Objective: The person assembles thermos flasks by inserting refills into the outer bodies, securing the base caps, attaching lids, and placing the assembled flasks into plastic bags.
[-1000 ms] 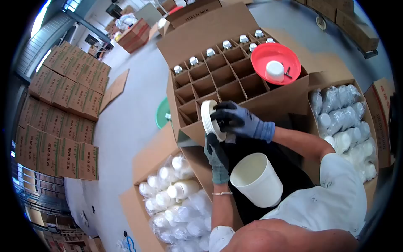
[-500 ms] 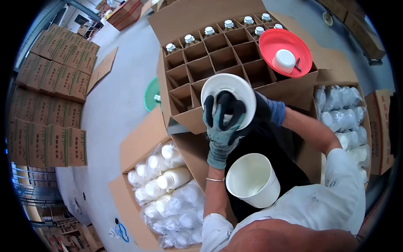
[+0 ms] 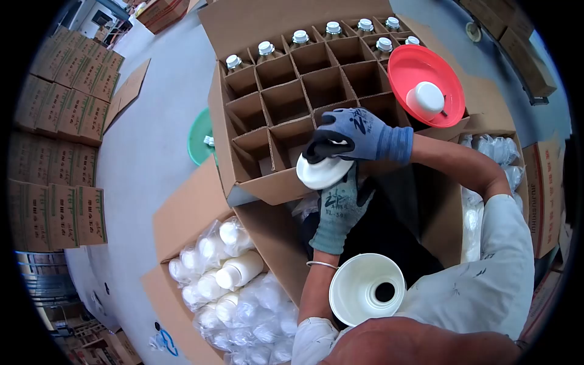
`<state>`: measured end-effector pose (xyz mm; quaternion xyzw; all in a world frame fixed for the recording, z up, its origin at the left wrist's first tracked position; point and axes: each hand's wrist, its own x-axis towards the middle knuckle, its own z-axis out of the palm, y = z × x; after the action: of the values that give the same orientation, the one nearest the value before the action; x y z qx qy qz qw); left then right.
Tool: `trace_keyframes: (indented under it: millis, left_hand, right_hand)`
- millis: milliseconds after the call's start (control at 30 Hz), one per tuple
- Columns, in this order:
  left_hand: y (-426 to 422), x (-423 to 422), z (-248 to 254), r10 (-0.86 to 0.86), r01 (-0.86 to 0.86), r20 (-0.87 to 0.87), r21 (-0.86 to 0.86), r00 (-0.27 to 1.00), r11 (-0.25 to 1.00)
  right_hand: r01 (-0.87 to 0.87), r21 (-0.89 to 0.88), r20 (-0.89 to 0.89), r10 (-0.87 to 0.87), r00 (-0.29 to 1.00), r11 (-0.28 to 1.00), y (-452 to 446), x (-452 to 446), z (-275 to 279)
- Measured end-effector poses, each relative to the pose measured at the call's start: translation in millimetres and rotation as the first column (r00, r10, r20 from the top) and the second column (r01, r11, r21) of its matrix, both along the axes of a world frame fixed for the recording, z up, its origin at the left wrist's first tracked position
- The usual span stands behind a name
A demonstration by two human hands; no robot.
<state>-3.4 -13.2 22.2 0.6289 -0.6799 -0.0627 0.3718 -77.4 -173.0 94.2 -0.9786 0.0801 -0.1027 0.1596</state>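
Note:
My right hand (image 3: 356,131), in a blue and black glove, is closed with its fingertips on top of a round white piece (image 3: 322,174). My left hand (image 3: 342,204), in a grey-green glove, grips the same piece from below; its fingers are partly hidden. Whether the piece is a lid or the shoulder of a bottle I cannot tell. Over my lap, by my left wrist, sits a white funnel-shaped vessel (image 3: 356,283) with a dark hole at its bottom. Just beyond my hands stands a divided carton (image 3: 267,190) with several white-capped bottles (image 3: 266,48) along its far side.
A red dish (image 3: 426,58) with a white cap (image 3: 426,99) rests on the carton's right corner. Open boxes of wrapped white bottles (image 3: 240,271) stand left and right. A green basin (image 3: 199,137) lies on the floor; stacked cartons (image 3: 52,152) line the left.
The white rimmed vessel has left my hands, and a funnel-shaped vessel now shows where the open tub was. My right hand has come over the top of a round white piece above my left.

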Motion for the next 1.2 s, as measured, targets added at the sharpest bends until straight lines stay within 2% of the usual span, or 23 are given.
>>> trace_keyframes:
  millis: [100, 200, 233, 267, 300, 333, 367, 400, 433, 500, 533, 567, 600, 633, 667, 733, 800, 833, 867, 967, 1000, 1100, 1200]
  left_hand:
    - [-2, 7, -5, -0.028, 0.034, -0.038, 0.171, 0.999, 0.985]
    - [-4, 14, -1, -0.121, 0.146, -0.121, 0.227, 0.985, 0.963]
    - [-6, 16, 4, -0.117, 0.125, -0.059, 0.166, 0.991, 0.978]
    - [-9, 18, 9, -0.111, 0.11, 0.005, 0.102, 0.994, 0.989]
    - [-13, 20, 12, -0.103, 0.101, 0.07, 0.034, 0.992, 0.994]
    - [-17, 19, 11, -0.07, 0.07, 0.042, 0.006, 0.997, 0.998]
    - [-16, 20, 13, -0.075, 0.071, 0.053, 0.078, 0.996, 0.994]
    - [-12, 20, 7, -0.074, 0.07, 0.05, 0.092, 0.996, 0.993]
    - [-12, 20, -1, -0.081, 0.076, 0.057, 0.085, 0.995, 0.994]
    - [-18, 25, -10, -0.106, 0.104, 0.041, 0.058, 0.994, 0.993]
    - [-23, 28, -9, -0.125, 0.122, 0.037, 0.077, 0.991, 0.99]
    - [-28, 29, -7, -0.12, 0.117, 0.043, 0.076, 0.992, 0.99]
    - [-29, 29, -5, -0.121, 0.117, 0.043, 0.088, 0.992, 0.989]
    - [-23, 26, -4, -0.124, 0.12, 0.05, 0.089, 0.991, 0.989]
    - [-26, 27, -2, -0.126, 0.123, 0.041, 0.082, 0.991, 0.989]
    - [-25, 28, -5, -0.167, 0.164, 0.041, 0.078, 0.985, 0.983]
    - [-28, 28, -12, -0.177, 0.176, 0.028, 0.038, 0.984, 0.984]
    - [-32, 29, -11, -0.16, 0.159, 0.034, 0.03, 0.986, 0.987]
    - [-29, 30, -9, -0.141, 0.139, 0.033, 0.037, 0.99, 0.99]
    - [-25, 31, -13, -0.11, 0.109, 0.019, 0.061, 0.994, 0.992]
    - [-27, 31, -15, -0.12, 0.119, 0.016, 0.054, 0.993, 0.991]
    - [-27, 27, -7, -0.132, 0.131, 0.032, 0.049, 0.991, 0.99]
    - [-20, 22, -5, -0.083, 0.081, 0.033, 0.042, 0.996, 0.996]
  right_hand:
    - [-0.059, -0.176, 0.175, 0.091, 0.98, 0.983, -1, -1, -11]
    - [-0.056, -0.049, 0.15, 0.063, 0.987, 0.997, -7, -6, -15]
    - [-0.052, 0.005, 0.147, 0.05, 0.988, 0.999, -11, -9, -13]
    - [-0.014, -0.139, 0.226, 0.045, 0.973, 0.99, -16, -12, -9]
    - [0.051, -0.203, 0.279, 0.008, 0.96, 0.978, -24, -13, -3]
    - [0.155, -0.247, 0.291, -0.08, 0.954, 0.956, -39, -15, -7]
    - [0.264, -0.293, 0.314, -0.168, 0.934, 0.919, -52, -16, -9]
    - [0.308, -0.283, 0.165, -0.271, 0.948, 0.908, -60, -16, -1]
    - [0.213, -0.548, 0.069, -0.211, 0.975, 0.809, -96, -21, -43]
    - [0.257, -0.352, -0.117, -0.315, 0.942, 0.9, -107, -5, -18]
    - [0.233, -0.406, 0.049, -0.234, 0.971, 0.884, -121, 4, -9]
    - [0.247, -0.326, -0.139, -0.304, 0.942, 0.913, -148, 12, 6]
    - [0.346, 0.024, 0.08, -0.347, 0.935, 0.938, -178, 26, 2]
    - [0.304, -0.105, 0.302, -0.261, 0.917, 0.947, -194, 36, 15]
    - [0.386, -0.318, 0.08, -0.381, 0.921, 0.866, -224, 57, 28]
    - [0.548, -0.413, 0.076, -0.573, 0.816, 0.727, -287, 85, -1]
    - [0.725, -0.287, -0.015, -0.759, 0.651, 0.627, -350, 100, -59]
    - [0.796, -0.125, -0.123, -0.806, 0.579, 0.592, -351, 99, -69]
    - [0.786, -0.312, -0.207, -0.846, 0.492, 0.534, -356, 105, -89]
    - [0.775, -0.139, -0.313, -0.77, 0.556, 0.616, -383, 94, -95]
    - [0.81, -0.034, -0.361, -0.763, 0.537, 0.586, -399, 94, -104]
    - [0.808, -0.06, -0.21, -0.799, 0.563, 0.586, -372, 86, -106]
    - [0.776, -0.156, -0.14, -0.792, 0.595, 0.611, -344, 78, -102]
